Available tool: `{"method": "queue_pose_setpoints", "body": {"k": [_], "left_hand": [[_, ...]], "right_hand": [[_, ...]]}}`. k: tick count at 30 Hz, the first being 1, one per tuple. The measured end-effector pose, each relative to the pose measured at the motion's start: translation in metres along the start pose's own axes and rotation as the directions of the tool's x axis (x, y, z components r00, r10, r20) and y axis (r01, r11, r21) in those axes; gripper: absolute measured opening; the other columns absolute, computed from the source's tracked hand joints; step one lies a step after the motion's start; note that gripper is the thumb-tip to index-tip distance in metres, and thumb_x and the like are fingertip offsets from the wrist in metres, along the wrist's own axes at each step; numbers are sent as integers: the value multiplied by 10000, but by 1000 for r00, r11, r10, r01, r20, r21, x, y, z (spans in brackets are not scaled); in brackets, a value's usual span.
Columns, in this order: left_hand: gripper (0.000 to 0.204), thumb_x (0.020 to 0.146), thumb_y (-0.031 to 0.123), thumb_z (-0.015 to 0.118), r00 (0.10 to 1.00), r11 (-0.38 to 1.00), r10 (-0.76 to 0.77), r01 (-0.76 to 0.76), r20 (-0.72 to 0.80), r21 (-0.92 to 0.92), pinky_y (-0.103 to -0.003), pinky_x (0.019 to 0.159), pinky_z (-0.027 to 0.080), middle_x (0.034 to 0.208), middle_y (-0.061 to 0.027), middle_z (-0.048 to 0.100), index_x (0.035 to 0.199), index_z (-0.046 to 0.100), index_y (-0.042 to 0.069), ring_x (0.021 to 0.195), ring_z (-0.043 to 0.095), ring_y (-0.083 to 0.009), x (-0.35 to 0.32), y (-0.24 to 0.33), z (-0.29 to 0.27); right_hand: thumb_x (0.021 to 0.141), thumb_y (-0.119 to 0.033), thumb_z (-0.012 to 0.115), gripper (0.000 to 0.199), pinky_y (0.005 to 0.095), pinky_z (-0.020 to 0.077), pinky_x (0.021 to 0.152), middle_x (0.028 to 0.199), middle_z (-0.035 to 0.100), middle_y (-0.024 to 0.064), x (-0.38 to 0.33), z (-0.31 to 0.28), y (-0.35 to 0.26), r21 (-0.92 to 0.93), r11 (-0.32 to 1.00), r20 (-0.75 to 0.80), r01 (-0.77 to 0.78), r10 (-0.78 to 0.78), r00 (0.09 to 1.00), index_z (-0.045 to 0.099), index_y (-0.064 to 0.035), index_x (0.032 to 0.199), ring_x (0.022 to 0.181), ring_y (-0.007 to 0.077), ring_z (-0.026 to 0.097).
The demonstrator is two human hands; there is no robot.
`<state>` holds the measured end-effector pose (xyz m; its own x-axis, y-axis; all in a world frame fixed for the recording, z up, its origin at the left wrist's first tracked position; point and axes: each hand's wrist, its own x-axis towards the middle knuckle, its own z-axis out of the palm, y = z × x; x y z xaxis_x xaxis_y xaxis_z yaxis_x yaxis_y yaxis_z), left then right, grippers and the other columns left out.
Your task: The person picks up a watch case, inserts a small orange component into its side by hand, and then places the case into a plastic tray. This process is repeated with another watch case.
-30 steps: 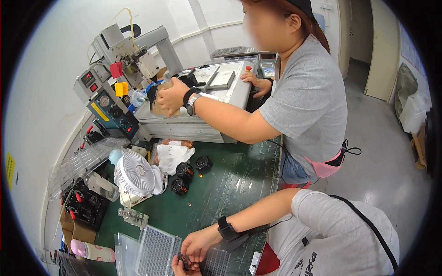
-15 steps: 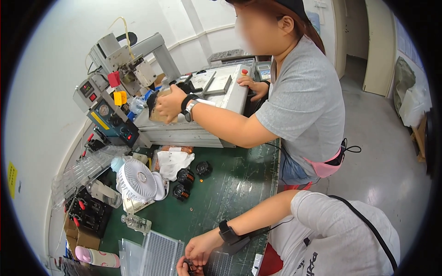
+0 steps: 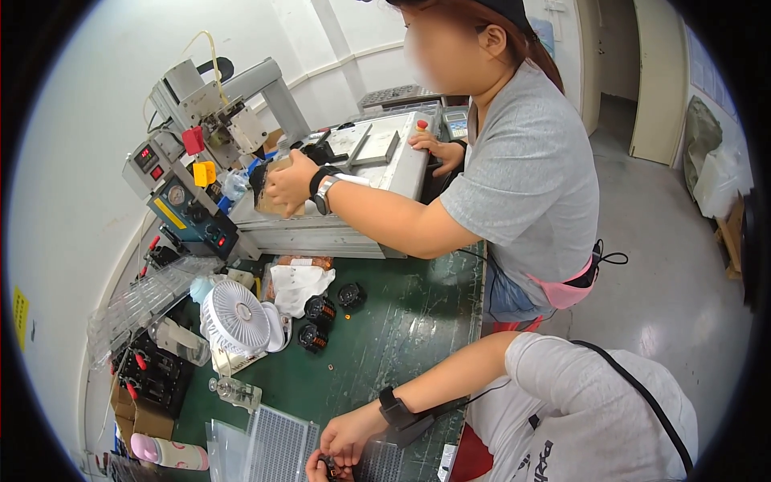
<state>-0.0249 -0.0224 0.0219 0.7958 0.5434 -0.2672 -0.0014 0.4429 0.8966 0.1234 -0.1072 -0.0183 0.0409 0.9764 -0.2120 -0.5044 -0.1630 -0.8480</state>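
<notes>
My right hand (image 3: 352,435), with a black band and device (image 3: 397,408) on its wrist, reaches in from the right at the bottom of the view. Its fingers are closed at a small dark piece (image 3: 328,463) with an orange spot. From the other side, my left hand (image 3: 313,467) grips the same piece, partly cut off by the lower edge. The piece's exact kind cannot be made out. Beneath and beside the hands lie a grey perforated tray (image 3: 281,444) and a darker gridded one (image 3: 379,463). Farther off stand several chunky black round units with orange marks (image 3: 320,310).
A co-worker (image 3: 522,161) stands beyond, one hand (image 3: 291,183) on a brown block at a bench machine (image 3: 321,237). On the green table (image 3: 401,321) are a white fan (image 3: 239,317), a glass bottle (image 3: 236,391), a white cloth (image 3: 301,287) and a pink-capped bottle (image 3: 169,451).
The whole view has shifted slightly. My two hands stay together around the dark piece, with little visible finger movement. The co-worker's hands keep their places at the machine.
</notes>
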Motion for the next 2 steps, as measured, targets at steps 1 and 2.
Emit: {"method": "queue_pose_setpoints", "body": {"k": [1,2], "left_hand": [[267,909,144,489,1000,1000,0,0,6,-2,-226,667,465,929,-64,624,1143,547,29,767,582,-132,0,-1,-2],[267,909,144,489,1000,1000,0,0,2,-2,-226,667,465,929,-64,624,1143,547,29,767,582,-132,-1,-2,-4]], "right_hand": [[890,-158,536,224,273,535,661,834,629,76,1,0,1,9,1000,4,-5,5,1000,535,-19,1066,728,144,620],[890,-158,536,224,273,535,661,834,629,76,1,0,1,10,1000,6,-7,7,1000,535,-19,1066,728,144,620]]}}
